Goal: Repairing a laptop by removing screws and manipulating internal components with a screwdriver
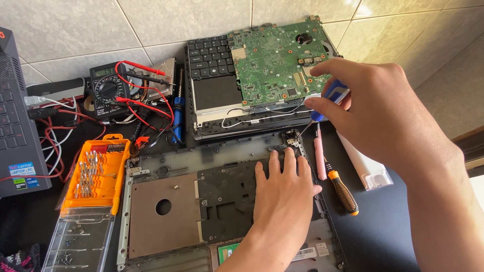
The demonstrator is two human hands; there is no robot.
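Observation:
My left hand [284, 190] lies flat, fingers together, on the black inner plate of an opened laptop chassis [166, 206]. In my right hand [373, 113] is a blue-and-white handled screwdriver [330, 96], its thin shaft angled down to the metal hinge [292, 136] at the chassis' top right corner. Just behind, a green motherboard [275, 58] rests on a keyboard deck [212, 58]. A pink pry tool [319, 153] and an orange-and-black screwdriver [343, 190] lie right of the chassis.
An orange bit case [98, 176] with a clear lid sits at left. Behind it are a black multimeter [108, 90] with red leads, a blue-handled tool [176, 118] and tangled cables. Another laptop [17, 126] stands at far left. A white box [365, 166] lies at right.

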